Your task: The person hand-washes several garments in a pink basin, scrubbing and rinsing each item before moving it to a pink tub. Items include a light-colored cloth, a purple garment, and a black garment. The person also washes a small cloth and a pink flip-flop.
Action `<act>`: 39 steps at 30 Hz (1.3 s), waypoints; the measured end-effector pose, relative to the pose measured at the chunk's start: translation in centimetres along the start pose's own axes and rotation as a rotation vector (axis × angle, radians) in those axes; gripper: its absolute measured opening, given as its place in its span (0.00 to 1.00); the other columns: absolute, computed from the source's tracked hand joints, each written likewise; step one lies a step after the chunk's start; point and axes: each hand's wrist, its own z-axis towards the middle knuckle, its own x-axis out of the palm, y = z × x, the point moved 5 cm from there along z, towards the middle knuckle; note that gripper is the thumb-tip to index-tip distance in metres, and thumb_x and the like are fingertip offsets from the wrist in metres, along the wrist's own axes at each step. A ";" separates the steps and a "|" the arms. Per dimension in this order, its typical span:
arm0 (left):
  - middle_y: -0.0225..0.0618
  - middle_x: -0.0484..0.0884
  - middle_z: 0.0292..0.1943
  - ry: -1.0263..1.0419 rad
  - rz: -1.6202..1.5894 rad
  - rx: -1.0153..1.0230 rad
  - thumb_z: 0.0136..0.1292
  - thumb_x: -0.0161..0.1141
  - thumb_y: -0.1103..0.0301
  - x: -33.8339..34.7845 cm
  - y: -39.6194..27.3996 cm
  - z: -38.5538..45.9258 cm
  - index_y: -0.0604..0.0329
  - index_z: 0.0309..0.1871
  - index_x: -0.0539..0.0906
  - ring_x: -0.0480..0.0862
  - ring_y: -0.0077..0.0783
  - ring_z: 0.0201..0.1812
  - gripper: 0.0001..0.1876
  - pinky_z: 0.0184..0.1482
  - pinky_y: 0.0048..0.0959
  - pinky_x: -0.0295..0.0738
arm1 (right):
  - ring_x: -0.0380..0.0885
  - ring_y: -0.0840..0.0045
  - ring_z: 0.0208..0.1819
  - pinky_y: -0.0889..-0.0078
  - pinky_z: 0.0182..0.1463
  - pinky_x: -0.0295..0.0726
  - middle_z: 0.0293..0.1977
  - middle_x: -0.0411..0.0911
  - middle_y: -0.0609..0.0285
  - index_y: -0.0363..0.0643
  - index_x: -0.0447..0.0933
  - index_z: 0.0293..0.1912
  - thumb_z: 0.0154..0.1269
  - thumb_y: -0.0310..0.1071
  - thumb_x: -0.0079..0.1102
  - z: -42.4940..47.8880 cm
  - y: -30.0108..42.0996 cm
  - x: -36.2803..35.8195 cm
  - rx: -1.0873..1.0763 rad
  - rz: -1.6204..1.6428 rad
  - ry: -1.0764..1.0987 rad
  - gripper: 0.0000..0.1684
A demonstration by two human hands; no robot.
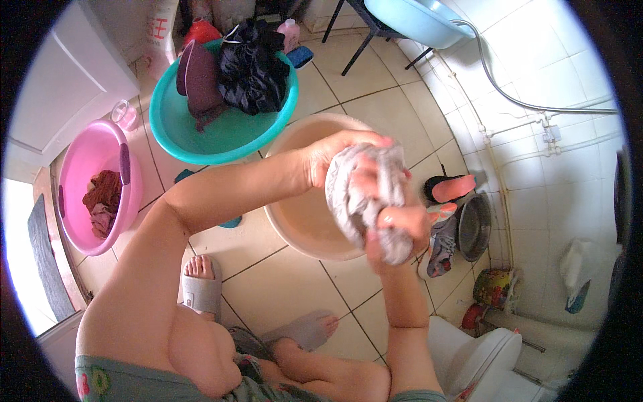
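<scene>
Both hands grip a bunched, wet-looking pale grey cloth [346,176], held up over a cream plastic basin [286,211]. My left hand [341,151] clasps the cloth's upper part. Lower and to the right, my right hand [404,226] is closed around the other end, blurred by motion. The cloth's folds look twisted between the two hands. Cloudy, brownish water seems to lie in the basin, partly hidden by the cloth and my left forearm. The basin stands on the tiled floor [281,266] in front of me.
A teal basin [155,120] holds a black bag or garment [253,70] and a maroon item [203,85]. Clothes lie in a pink basin [135,201] at left. Shoes [442,246] and a dark basin [474,228] line the right wall, and a white toilet [482,357] stands lower right.
</scene>
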 end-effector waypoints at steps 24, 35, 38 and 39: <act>0.52 0.83 0.48 -0.292 1.491 -0.115 0.64 0.54 0.53 -9.7 1.3 1.8 0.67 0.50 0.80 0.82 0.50 0.49 0.23 0.55 0.40 0.76 | 0.78 0.66 0.40 0.63 0.44 0.79 0.33 0.77 0.59 0.42 0.76 0.36 0.42 0.38 0.66 -10.8 -4.2 12.6 -0.009 -0.141 1.087 0.19; 0.54 0.82 0.47 -0.897 2.155 -0.032 0.64 0.53 0.49 -0.2 -5.9 -20.1 0.60 0.48 0.81 0.81 0.54 0.50 0.23 0.55 0.42 0.75 | 0.76 0.70 0.44 0.61 0.51 0.77 0.37 0.75 0.64 0.48 0.75 0.34 0.50 0.40 0.61 0.3 3.3 23.5 -0.525 0.019 0.717 0.11; 0.54 0.83 0.37 -1.305 2.130 0.060 0.62 0.59 0.47 4.8 -6.4 -32.9 0.63 0.45 0.80 0.84 0.55 0.41 0.25 0.44 0.43 0.79 | 0.70 0.63 0.59 0.55 0.68 0.65 0.50 0.75 0.55 0.44 0.76 0.37 0.53 0.37 0.59 1.9 7.6 29.2 -0.526 0.210 0.388 0.11; 0.53 0.83 0.33 -1.623 2.247 -0.144 0.61 0.61 0.48 6.5 -6.5 -34.9 0.66 0.44 0.81 0.84 0.54 0.38 0.25 0.43 0.40 0.80 | 0.66 0.61 0.65 0.52 0.73 0.58 0.57 0.72 0.52 0.43 0.76 0.37 0.54 0.36 0.59 1.3 7.7 30.7 -0.517 0.234 0.389 0.11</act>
